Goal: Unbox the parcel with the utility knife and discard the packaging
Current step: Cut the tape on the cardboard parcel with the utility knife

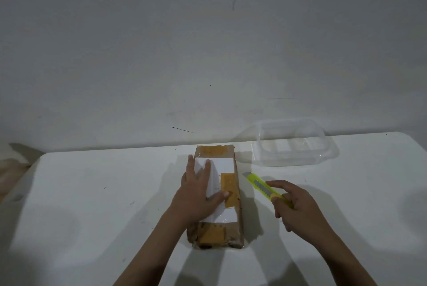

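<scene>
Parcel [217, 195] (taped) beside utility knife [265, 187], clear container [295, 142] beyond.

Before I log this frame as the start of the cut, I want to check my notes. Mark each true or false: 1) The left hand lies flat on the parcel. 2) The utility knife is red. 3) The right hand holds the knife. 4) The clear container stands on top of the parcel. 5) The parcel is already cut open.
1) True: the left hand lies with straight fingers on the parcel.
2) False: the utility knife is yellow-green.
3) True: the right hand grips its rear end.
4) False: the clear container stands on the table, beyond and to the right of the parcel.
5) False: it looks closed and taped.
</scene>
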A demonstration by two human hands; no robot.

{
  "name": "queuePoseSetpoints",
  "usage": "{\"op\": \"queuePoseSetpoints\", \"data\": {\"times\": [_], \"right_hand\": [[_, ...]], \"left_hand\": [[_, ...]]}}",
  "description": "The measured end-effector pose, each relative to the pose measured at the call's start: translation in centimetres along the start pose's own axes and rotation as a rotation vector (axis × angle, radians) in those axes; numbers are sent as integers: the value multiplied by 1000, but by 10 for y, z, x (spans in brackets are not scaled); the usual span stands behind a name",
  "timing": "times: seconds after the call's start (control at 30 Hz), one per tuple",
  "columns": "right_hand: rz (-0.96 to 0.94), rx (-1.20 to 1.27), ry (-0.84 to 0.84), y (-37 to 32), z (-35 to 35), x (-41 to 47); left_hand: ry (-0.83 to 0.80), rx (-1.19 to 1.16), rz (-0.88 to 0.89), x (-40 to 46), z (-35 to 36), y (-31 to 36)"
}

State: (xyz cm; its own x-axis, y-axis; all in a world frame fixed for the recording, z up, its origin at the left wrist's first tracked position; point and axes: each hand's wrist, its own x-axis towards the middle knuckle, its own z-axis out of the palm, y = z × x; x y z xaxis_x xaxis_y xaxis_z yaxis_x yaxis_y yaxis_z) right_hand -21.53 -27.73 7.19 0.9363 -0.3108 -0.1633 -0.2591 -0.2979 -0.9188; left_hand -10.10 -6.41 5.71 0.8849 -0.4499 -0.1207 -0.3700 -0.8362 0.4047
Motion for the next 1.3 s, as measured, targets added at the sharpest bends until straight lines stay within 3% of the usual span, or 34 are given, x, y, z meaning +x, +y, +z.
{"op": "queuePoseSetpoints", "data": {"times": [0.13,0.37,1.0,1.3], "right_hand": [[15,2,-4,-1,9,8],[26,-5,-38,-2,18,15],[29,-4,-148,-3,5,17],[63,115,-37,8,24,15]], "left_hand": [[104,104,137,2,13,-12],[155,74,160,4,19,-17],[166,-71,124,4,17,-11],[196,-50,69,3,20,-6]]}}
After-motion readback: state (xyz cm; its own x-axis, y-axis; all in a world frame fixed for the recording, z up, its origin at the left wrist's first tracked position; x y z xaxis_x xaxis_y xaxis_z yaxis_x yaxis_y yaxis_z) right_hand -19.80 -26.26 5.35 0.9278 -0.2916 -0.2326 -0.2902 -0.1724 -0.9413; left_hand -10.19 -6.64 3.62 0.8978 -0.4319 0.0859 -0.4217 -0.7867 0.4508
